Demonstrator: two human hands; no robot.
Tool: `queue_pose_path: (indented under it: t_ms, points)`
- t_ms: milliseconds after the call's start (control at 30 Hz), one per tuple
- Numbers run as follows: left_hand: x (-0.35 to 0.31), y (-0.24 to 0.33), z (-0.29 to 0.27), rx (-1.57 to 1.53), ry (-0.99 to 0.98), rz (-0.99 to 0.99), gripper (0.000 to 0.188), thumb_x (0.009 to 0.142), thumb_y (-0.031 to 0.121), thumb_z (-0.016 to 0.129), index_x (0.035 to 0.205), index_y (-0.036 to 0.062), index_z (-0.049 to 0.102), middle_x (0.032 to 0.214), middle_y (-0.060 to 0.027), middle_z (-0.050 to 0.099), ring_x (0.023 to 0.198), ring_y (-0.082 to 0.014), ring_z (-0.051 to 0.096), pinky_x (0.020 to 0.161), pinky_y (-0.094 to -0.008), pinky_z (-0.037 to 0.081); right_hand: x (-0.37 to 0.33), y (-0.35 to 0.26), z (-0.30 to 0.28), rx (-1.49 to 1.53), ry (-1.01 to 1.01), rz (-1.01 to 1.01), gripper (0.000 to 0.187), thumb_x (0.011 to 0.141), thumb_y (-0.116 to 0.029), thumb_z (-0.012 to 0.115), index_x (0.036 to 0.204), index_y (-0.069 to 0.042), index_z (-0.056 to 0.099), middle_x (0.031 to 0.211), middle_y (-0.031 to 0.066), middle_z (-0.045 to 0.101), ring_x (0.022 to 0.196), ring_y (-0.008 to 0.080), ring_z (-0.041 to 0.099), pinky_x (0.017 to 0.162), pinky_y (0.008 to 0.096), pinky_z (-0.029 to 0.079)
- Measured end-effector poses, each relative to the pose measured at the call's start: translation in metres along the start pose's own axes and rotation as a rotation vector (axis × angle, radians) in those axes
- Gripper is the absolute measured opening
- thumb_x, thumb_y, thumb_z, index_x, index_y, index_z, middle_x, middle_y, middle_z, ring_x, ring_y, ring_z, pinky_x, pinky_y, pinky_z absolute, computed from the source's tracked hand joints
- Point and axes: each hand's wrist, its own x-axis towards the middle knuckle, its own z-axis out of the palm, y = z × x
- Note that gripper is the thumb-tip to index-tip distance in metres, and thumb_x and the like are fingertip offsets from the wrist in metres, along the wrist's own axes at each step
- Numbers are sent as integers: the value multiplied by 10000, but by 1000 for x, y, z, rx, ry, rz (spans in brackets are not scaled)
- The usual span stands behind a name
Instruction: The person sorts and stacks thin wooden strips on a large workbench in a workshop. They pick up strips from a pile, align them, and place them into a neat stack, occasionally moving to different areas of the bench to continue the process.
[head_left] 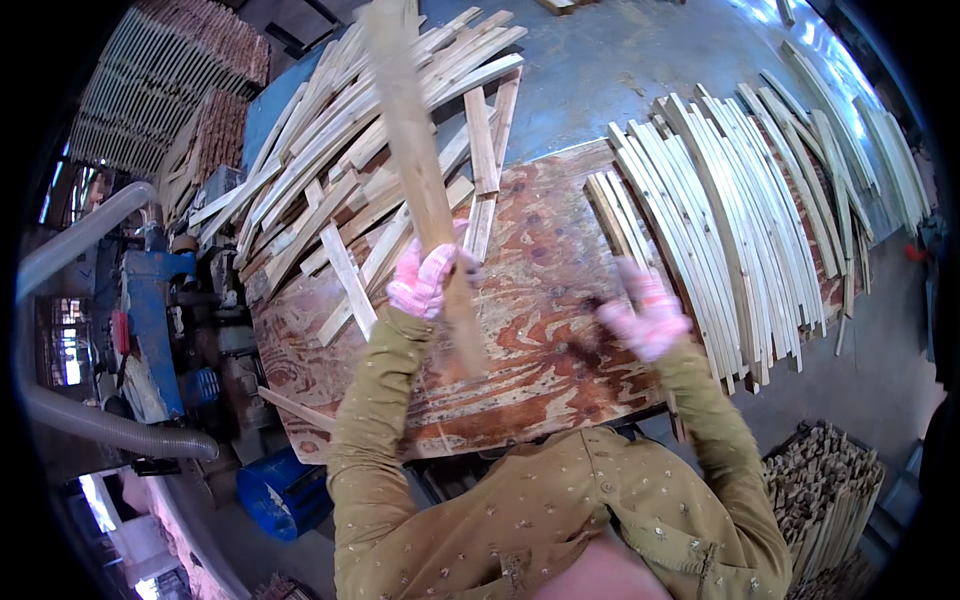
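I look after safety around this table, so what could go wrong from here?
The long board in the left hand overlaps the jumbled strips in view, so its far end might knock them. Those strips lie crisscrossed, so shifting one could make others slide. The open right hand is close to the lined-up strips and might nudge them out of line.

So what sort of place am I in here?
Probably a woodworking shop: wooden strips lie side by side on a worn table, a blue machine stands at left, and stacked wood rises beyond.
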Motion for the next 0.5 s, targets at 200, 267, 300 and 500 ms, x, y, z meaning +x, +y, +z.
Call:
queue_pose_path:
  t_ms: [200, 267, 300, 500]
  points:
    - [84, -63, 14, -262, 254, 13, 543, 935, 466, 543, 1204, -5, 533, 947, -144, 658, 839, -242, 647, 747, -383, 541, 25, 4, 91, 476, -350, 117, 434, 917, -219, 590, 1271, 22, 517, 1078, 37, 622, 961, 93, 557, 889, 273, 454]
    - [127, -67, 7, 706, 499, 212, 622, 906, 513, 553, 1258, 3, 509, 1105, -179, 635, 1021, -271, 624, 867, -383, 499, 26, 15, 63, 317, -265, 164, 398, 920, -193, 572, 1251, 22, 524, 1049, 36, 624, 939, 96, 560, 856, 267, 464]
    - [143, -58, 17, 1013, 564, 157, 688, 882, 527, 570, 1309, -2, 457, 1181, -185, 592, 1084, -286, 590, 911, -407, 474, 23, 19, 49, 233, -225, 164, 373, 921, -180, 559, 1230, 26, 535, 1039, 56, 635, 934, 110, 567, 848, 270, 468]
    - [217, -66, 12, 1601, 692, -126, 699, 837, 362, 648, 1379, 22, 367, 1200, -215, 567, 1098, -350, 573, 893, -450, 477, 18, -1, 21, 352, -59, 251, 318, 925, -111, 544, 1216, 16, 544, 989, 71, 644, 848, 112, 591, 754, 253, 499]
